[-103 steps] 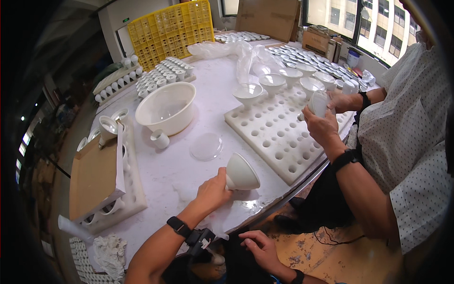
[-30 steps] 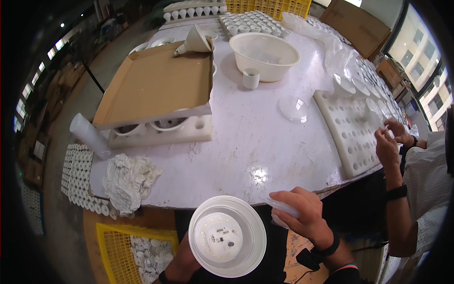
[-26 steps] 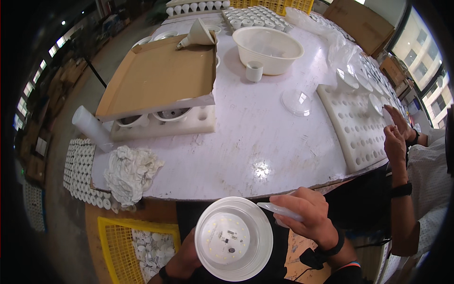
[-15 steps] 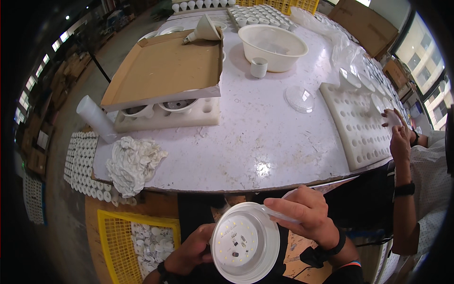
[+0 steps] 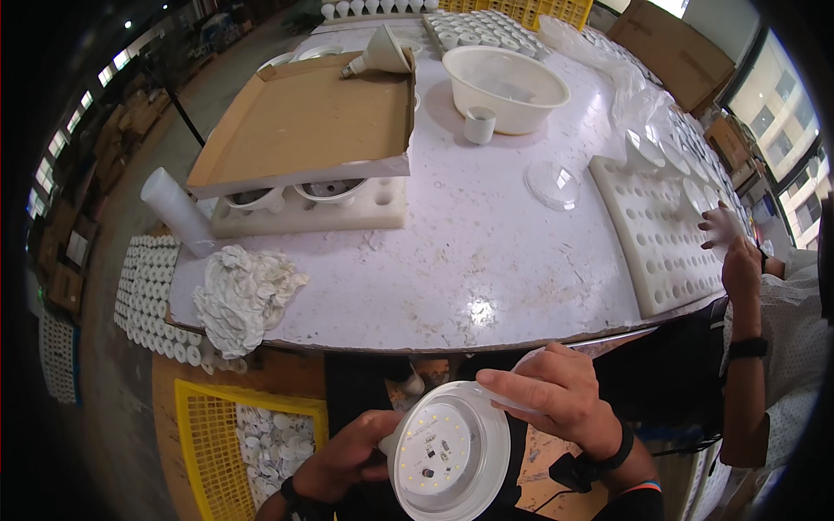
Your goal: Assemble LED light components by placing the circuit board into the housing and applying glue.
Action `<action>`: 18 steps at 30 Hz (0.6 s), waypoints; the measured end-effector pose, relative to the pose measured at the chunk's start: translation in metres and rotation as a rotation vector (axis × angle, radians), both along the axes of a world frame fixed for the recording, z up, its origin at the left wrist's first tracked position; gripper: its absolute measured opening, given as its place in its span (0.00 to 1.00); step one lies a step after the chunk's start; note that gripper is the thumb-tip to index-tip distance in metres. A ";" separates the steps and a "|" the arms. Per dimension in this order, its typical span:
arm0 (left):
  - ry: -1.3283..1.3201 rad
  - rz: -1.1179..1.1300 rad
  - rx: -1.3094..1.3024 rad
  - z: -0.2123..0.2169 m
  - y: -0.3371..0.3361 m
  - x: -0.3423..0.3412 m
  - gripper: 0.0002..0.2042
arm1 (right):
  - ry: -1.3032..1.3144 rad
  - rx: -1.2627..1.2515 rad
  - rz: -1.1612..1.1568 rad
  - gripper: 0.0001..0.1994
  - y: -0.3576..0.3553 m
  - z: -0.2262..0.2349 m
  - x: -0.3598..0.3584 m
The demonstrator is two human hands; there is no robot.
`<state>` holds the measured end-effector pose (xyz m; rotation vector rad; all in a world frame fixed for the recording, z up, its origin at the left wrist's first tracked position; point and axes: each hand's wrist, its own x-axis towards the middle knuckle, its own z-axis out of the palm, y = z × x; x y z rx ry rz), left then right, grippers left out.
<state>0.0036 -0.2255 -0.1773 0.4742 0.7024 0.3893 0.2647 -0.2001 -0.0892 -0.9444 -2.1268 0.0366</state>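
My left hand (image 5: 354,450) is wrapped around the back of a white lamp housing (image 5: 493,464), its open face tilted up toward me. A round white LED board (image 5: 441,458) with a ring of yellow chips and a few dark parts lies inside the housing. Between the thumb and fingers of my right hand (image 5: 560,398) is a clear round lamp cover (image 5: 506,400), held at the housing's upper right rim. Whether the cover touches the rim I cannot tell. On the table lies another clear cover (image 5: 552,186).
A cardboard tray (image 5: 304,122) with a lamp (image 5: 380,54) on it rests over housings. A white basin (image 5: 508,91) and small white cup (image 5: 479,126) stand beyond. Crumpled cloth (image 5: 243,300) lies left; a yellow crate (image 5: 204,451) stands below. A co-worker's hands (image 5: 734,247) are beside a holed board (image 5: 651,234).
The lamp housing has tilted slightly and my right hand with the cover has shifted a little left. The co-worker's hands have moved slightly.
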 end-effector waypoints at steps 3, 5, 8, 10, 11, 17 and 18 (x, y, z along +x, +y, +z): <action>0.008 -0.035 -0.017 0.019 0.008 -0.001 0.22 | -0.040 -0.010 0.019 0.24 0.001 0.004 0.001; 0.078 -0.091 0.202 0.030 0.011 0.000 0.21 | -0.063 -0.004 0.024 0.24 0.001 0.005 0.002; 0.009 -0.081 0.070 0.026 0.010 -0.002 0.20 | -0.082 0.011 0.035 0.24 0.001 0.007 0.002; 0.012 -0.093 0.148 0.027 0.011 0.000 0.20 | -0.079 0.017 0.036 0.23 0.001 0.008 0.001; 0.015 -0.105 0.226 0.027 0.011 0.000 0.20 | -0.075 0.027 0.037 0.23 0.002 0.008 0.001; -0.057 -0.064 0.001 -0.012 0.004 -0.005 0.20 | -0.072 0.069 0.033 0.21 0.002 0.007 0.002; -0.057 -0.068 0.004 -0.013 0.002 -0.006 0.20 | -0.076 0.073 0.032 0.21 0.002 0.008 0.002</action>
